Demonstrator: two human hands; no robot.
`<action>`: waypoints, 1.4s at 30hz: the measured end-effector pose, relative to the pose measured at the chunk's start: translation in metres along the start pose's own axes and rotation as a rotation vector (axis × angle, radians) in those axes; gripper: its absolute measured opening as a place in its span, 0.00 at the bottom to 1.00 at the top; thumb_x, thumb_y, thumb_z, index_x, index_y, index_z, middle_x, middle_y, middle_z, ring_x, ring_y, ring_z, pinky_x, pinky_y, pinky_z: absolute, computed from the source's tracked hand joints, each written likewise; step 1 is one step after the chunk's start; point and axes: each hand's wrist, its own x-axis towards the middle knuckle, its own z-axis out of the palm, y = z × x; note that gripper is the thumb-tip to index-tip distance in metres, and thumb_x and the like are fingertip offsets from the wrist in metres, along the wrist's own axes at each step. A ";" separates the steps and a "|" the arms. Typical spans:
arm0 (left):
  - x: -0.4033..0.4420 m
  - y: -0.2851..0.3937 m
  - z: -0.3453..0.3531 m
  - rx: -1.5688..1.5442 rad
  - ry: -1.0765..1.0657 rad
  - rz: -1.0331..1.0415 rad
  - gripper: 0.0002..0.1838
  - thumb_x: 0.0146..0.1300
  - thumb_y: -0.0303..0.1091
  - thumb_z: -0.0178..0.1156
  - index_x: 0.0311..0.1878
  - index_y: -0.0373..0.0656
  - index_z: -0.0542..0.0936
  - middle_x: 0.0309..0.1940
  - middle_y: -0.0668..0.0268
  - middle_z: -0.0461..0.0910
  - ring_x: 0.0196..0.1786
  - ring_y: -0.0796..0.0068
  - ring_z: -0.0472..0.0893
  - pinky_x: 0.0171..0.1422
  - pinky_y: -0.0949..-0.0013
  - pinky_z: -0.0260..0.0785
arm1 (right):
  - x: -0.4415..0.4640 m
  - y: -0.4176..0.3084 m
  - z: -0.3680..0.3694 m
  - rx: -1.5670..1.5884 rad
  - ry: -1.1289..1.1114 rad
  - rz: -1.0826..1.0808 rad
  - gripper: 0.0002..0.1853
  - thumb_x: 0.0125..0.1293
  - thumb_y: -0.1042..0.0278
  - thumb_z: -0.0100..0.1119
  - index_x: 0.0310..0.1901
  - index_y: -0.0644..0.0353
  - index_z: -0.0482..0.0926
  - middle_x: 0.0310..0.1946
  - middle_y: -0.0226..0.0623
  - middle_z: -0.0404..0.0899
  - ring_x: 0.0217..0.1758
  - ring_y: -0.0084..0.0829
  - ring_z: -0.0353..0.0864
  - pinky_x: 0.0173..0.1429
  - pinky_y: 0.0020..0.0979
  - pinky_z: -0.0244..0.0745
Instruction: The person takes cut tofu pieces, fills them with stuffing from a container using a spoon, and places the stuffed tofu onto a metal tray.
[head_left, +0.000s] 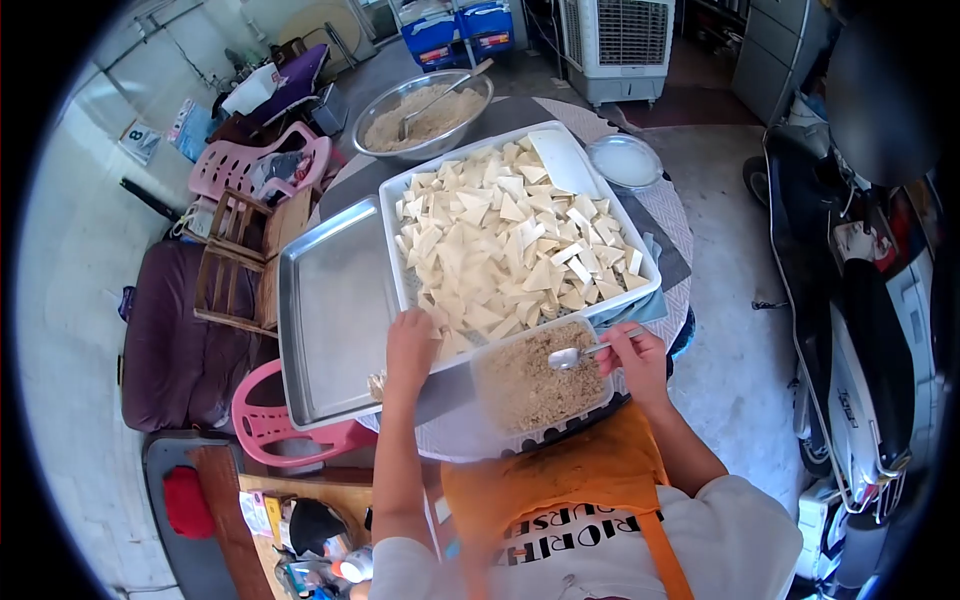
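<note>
A white tray on the table is heaped with pale, mostly triangular pieces. My left hand is at the tray's near left corner, fingers bent down by the pieces; what they hold, if anything, is hidden. My right hand grips a metal spoon over a clear plastic container of brown crumbly filling. Left of the white tray lies a metal tray, with a small pale piece at its near right edge beside my left wrist.
A metal bowl of crumbly filling with a spoon stands at the table's far side. A round lidded dish sits at the far right. Pink chairs are at the left, a scooter at the right.
</note>
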 end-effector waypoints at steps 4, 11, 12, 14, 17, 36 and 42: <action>-0.015 0.021 -0.004 -0.915 0.098 -0.326 0.13 0.57 0.27 0.58 0.46 0.42 0.73 0.39 0.67 0.76 0.35 0.65 0.77 0.39 0.68 0.69 | 0.000 -0.005 0.010 0.011 -0.019 -0.023 0.10 0.68 0.69 0.51 0.35 0.67 0.77 0.22 0.35 0.79 0.19 0.20 0.76 0.24 0.20 0.73; -0.040 0.093 -0.010 -1.783 -0.071 -0.583 0.21 0.62 0.23 0.48 0.60 0.41 0.65 0.48 0.63 0.73 0.46 0.76 0.72 0.45 0.73 0.67 | -0.003 -0.012 0.026 -0.021 -0.072 -0.130 0.10 0.69 0.69 0.48 0.37 0.68 0.76 0.25 0.39 0.78 0.20 0.25 0.77 0.27 0.24 0.75; -0.041 0.102 -0.011 -1.745 -0.093 -0.569 0.22 0.62 0.22 0.48 0.61 0.41 0.64 0.48 0.63 0.73 0.46 0.76 0.73 0.45 0.74 0.67 | -0.006 -0.013 0.027 -0.026 -0.076 -0.148 0.10 0.69 0.70 0.49 0.38 0.68 0.76 0.25 0.39 0.78 0.21 0.25 0.78 0.27 0.24 0.76; -0.038 0.114 -0.015 -1.666 -0.136 -0.532 0.24 0.62 0.22 0.48 0.62 0.41 0.63 0.49 0.63 0.73 0.46 0.76 0.73 0.45 0.74 0.66 | -0.011 -0.019 0.033 -0.030 -0.083 -0.192 0.09 0.69 0.71 0.49 0.38 0.68 0.76 0.26 0.40 0.78 0.23 0.26 0.78 0.29 0.24 0.76; -0.046 0.115 -0.002 -1.661 -0.185 -0.501 0.21 0.65 0.25 0.50 0.62 0.41 0.65 0.49 0.64 0.75 0.46 0.77 0.74 0.47 0.73 0.68 | -0.020 -0.021 0.036 -0.272 -0.146 -0.354 0.07 0.67 0.75 0.49 0.38 0.69 0.75 0.27 0.41 0.79 0.26 0.27 0.78 0.31 0.25 0.75; -0.047 0.135 0.001 -1.464 -0.182 -0.453 0.22 0.65 0.21 0.44 0.63 0.42 0.66 0.50 0.64 0.76 0.48 0.79 0.75 0.52 0.76 0.67 | -0.036 -0.021 0.054 -0.788 -0.341 -0.889 0.10 0.52 0.81 0.59 0.38 0.65 0.74 0.31 0.41 0.77 0.29 0.40 0.78 0.32 0.34 0.75; -0.046 0.144 0.003 -1.484 -0.156 -0.401 0.16 0.65 0.23 0.46 0.56 0.39 0.71 0.49 0.64 0.76 0.49 0.78 0.74 0.54 0.74 0.67 | -0.028 -0.012 0.050 -0.707 -0.311 -0.835 0.06 0.55 0.79 0.58 0.36 0.64 0.76 0.29 0.41 0.78 0.29 0.42 0.79 0.33 0.35 0.75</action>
